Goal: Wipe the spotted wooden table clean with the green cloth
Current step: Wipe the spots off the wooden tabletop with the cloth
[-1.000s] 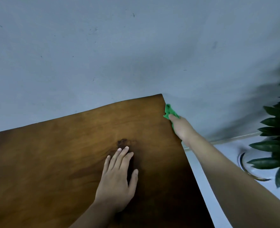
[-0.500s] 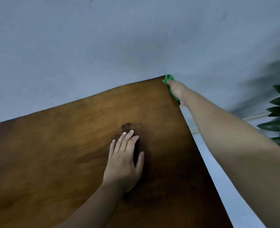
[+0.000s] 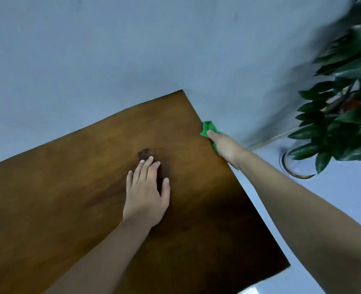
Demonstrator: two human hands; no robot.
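Note:
The brown wooden table [image 3: 69, 198] fills the lower left of the head view, with a dark knot-like spot [image 3: 144, 153] near its middle. My left hand [image 3: 146, 196] lies flat on the wood, fingers spread, fingertips just below that spot. My right hand [image 3: 225, 146] is at the table's right edge, closed around the bunched green cloth [image 3: 208, 128]. The cloth sticks out beyond my fingers and presses against the edge, a short way down from the far corner. Most of the cloth is hidden inside my fist.
A pale blue-grey wall [image 3: 111, 49] stands right behind the table's far edge. A leafy potted plant [image 3: 345, 102] stands on the floor to the right, its pot rim [image 3: 296, 172] close to my right forearm. The table's near right corner [image 3: 287, 267] is in view.
My right hand with the cloth has slid back along the right edge, from the far corner toward me. My head view has shifted. The left hand stays flat in place.

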